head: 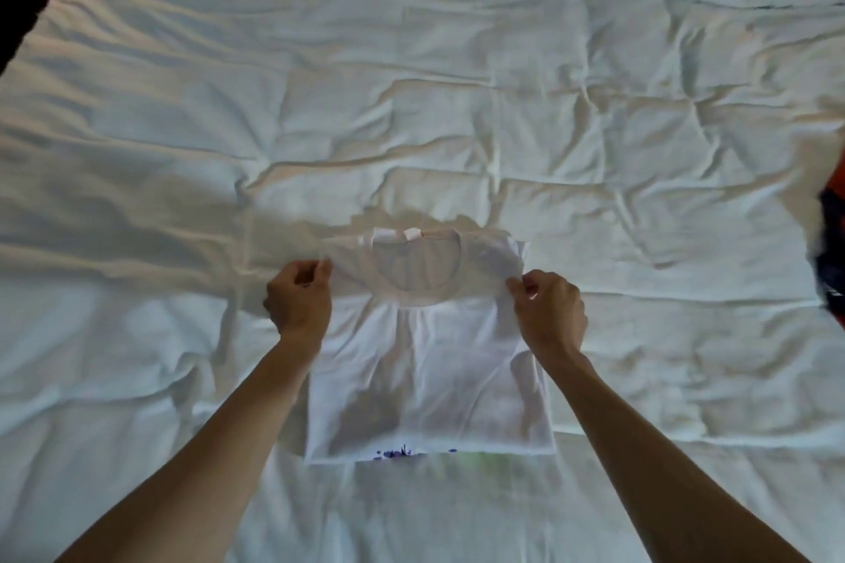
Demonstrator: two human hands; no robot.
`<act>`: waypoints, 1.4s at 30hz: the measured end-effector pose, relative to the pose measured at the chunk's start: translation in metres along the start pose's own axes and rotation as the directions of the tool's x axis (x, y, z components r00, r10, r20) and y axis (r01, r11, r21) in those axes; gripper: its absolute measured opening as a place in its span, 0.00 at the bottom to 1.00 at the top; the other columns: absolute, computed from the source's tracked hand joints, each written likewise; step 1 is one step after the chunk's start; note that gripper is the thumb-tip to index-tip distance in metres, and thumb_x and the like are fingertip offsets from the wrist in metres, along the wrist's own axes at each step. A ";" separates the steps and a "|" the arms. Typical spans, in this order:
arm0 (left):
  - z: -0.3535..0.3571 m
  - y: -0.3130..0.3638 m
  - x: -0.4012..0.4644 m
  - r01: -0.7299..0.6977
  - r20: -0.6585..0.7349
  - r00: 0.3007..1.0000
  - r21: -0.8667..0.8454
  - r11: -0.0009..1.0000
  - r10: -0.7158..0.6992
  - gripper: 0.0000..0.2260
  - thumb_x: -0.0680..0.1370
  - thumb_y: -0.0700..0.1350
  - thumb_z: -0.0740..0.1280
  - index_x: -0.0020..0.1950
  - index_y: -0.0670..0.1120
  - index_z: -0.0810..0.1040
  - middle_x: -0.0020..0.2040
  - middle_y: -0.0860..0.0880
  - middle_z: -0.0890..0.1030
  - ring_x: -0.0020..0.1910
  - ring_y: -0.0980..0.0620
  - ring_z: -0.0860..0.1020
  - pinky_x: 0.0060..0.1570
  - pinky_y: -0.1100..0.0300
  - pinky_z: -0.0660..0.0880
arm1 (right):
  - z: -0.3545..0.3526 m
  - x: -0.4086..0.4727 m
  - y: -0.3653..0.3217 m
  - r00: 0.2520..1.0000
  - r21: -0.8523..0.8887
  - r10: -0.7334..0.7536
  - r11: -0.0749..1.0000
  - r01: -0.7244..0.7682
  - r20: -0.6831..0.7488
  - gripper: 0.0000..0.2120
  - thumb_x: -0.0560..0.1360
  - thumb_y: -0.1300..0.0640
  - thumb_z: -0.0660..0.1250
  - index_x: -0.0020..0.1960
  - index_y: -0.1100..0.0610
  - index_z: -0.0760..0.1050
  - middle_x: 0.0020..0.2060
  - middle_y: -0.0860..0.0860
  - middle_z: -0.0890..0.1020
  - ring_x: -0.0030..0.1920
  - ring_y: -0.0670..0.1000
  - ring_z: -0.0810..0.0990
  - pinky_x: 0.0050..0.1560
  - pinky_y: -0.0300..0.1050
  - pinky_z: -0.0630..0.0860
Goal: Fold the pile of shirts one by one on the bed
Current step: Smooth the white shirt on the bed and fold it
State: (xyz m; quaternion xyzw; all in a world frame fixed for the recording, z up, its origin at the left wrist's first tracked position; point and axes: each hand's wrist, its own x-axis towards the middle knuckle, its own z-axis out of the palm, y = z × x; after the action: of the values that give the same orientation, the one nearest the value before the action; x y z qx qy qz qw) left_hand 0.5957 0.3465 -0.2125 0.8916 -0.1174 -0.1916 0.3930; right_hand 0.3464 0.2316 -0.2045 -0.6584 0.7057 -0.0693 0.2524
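Your forearms reach out over the bed [183, 114], left hand [299, 302] and right hand [551, 311] each pinching a shoulder corner of the white shirt [425, 379] at mid-bed. Its sides look already folded in; one lengthwise fold probably remains. More clothes [830, 251] wait at the right edge. Wide open quilt lies beyond; the left edge is well apart.

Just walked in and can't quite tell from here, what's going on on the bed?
A person is folding a white shirt on the bed. The left hand and the right hand each pinch a shoulder corner at the collar end and hold it lifted, while the lower part lies on the white duvet. Some dark and red fabric shows at the right edge.
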 end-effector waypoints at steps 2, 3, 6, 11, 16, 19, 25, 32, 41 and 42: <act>-0.003 0.003 0.002 -0.091 0.007 0.996 -0.028 0.995 0.091 0.07 0.79 0.45 0.70 0.49 0.41 0.82 0.43 0.44 0.82 0.42 0.49 0.76 0.45 0.61 0.67 | -0.008 0.001 0.002 0.997 0.024 0.043 0.999 -0.041 -0.071 0.12 0.78 0.47 0.65 0.46 0.53 0.83 0.43 0.53 0.84 0.44 0.60 0.78 0.41 0.46 0.68; -0.004 0.004 0.004 -0.137 0.009 0.990 -0.050 0.989 0.138 0.06 0.79 0.44 0.69 0.49 0.42 0.82 0.42 0.46 0.82 0.41 0.49 0.77 0.45 0.60 0.69 | -0.012 0.001 0.004 0.993 0.046 0.066 0.997 -0.062 -0.099 0.12 0.78 0.47 0.65 0.45 0.53 0.83 0.42 0.54 0.84 0.41 0.60 0.77 0.41 0.46 0.67; -0.005 -0.002 0.010 -0.151 0.043 0.987 -0.050 0.987 0.154 0.07 0.79 0.46 0.69 0.51 0.43 0.82 0.43 0.47 0.82 0.44 0.48 0.78 0.46 0.58 0.71 | -0.010 -0.002 0.007 0.994 0.068 0.071 0.996 -0.066 -0.084 0.13 0.80 0.47 0.63 0.50 0.53 0.83 0.47 0.55 0.83 0.44 0.60 0.75 0.43 0.48 0.69; -0.017 -0.029 -0.023 0.020 0.099 0.995 0.088 0.996 -0.028 0.19 0.80 0.58 0.64 0.46 0.42 0.80 0.41 0.47 0.79 0.44 0.46 0.76 0.47 0.56 0.68 | 0.006 -0.041 0.027 0.991 0.191 0.130 0.974 -0.125 -0.018 0.16 0.79 0.44 0.63 0.57 0.54 0.77 0.55 0.53 0.79 0.56 0.58 0.77 0.50 0.48 0.68; -0.050 -0.057 -0.103 0.007 0.098 0.995 0.174 0.985 -0.024 0.17 0.78 0.57 0.68 0.37 0.46 0.76 0.33 0.51 0.78 0.35 0.49 0.75 0.36 0.57 0.66 | 0.009 -0.105 0.073 0.987 0.252 0.163 0.955 -0.155 -0.010 0.10 0.78 0.48 0.67 0.48 0.54 0.80 0.43 0.51 0.83 0.45 0.54 0.80 0.47 0.47 0.74; -0.061 -0.071 -0.127 -0.001 0.127 0.992 0.184 0.983 -0.023 0.21 0.77 0.54 0.71 0.30 0.47 0.68 0.26 0.52 0.70 0.29 0.51 0.70 0.30 0.57 0.64 | 0.005 -0.118 0.081 0.991 0.245 0.109 0.966 -0.087 -0.075 0.06 0.77 0.54 0.69 0.43 0.55 0.80 0.36 0.50 0.82 0.38 0.52 0.80 0.41 0.44 0.70; -0.069 -0.076 -0.121 -0.147 0.131 0.983 0.113 0.983 0.132 0.21 0.79 0.48 0.70 0.32 0.42 0.66 0.26 0.46 0.69 0.27 0.49 0.66 0.29 0.54 0.65 | -0.011 -0.112 0.089 0.985 0.241 0.082 0.970 -0.044 -0.151 0.06 0.76 0.60 0.70 0.40 0.58 0.80 0.34 0.51 0.81 0.35 0.51 0.78 0.39 0.43 0.67; -0.060 -0.077 -0.113 -0.118 0.079 0.992 0.324 0.939 0.097 0.14 0.74 0.52 0.74 0.55 0.46 0.81 0.46 0.46 0.83 0.49 0.42 0.80 0.48 0.49 0.76 | 0.008 -0.117 0.075 0.990 0.200 0.137 0.972 -0.126 -0.043 0.13 0.78 0.56 0.67 0.60 0.61 0.76 0.52 0.58 0.80 0.55 0.61 0.76 0.58 0.54 0.72; -0.002 -0.027 -0.048 -0.006 0.137 0.990 0.317 0.948 -0.040 0.23 0.80 0.58 0.63 0.56 0.38 0.79 0.54 0.35 0.81 0.56 0.34 0.78 0.53 0.48 0.72 | 0.017 -0.044 0.022 0.963 0.256 0.224 0.932 -0.256 0.150 0.33 0.74 0.33 0.64 0.63 0.60 0.74 0.58 0.59 0.80 0.60 0.61 0.77 0.57 0.52 0.72; 0.000 -0.026 -0.043 -0.006 0.167 0.985 0.333 0.943 -0.053 0.24 0.80 0.59 0.63 0.57 0.38 0.79 0.55 0.35 0.81 0.57 0.34 0.78 0.54 0.49 0.72 | 0.017 -0.037 0.022 0.962 0.273 0.212 0.928 -0.253 0.169 0.32 0.74 0.33 0.65 0.62 0.60 0.74 0.57 0.59 0.81 0.59 0.61 0.77 0.55 0.51 0.72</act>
State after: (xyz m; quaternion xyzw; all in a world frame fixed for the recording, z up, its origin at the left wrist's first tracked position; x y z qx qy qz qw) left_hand 0.5582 0.3794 -0.2212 0.9263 -0.1710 -0.2509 0.2233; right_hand 0.3346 0.2738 -0.2194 -0.5286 0.7419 -0.0968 0.4010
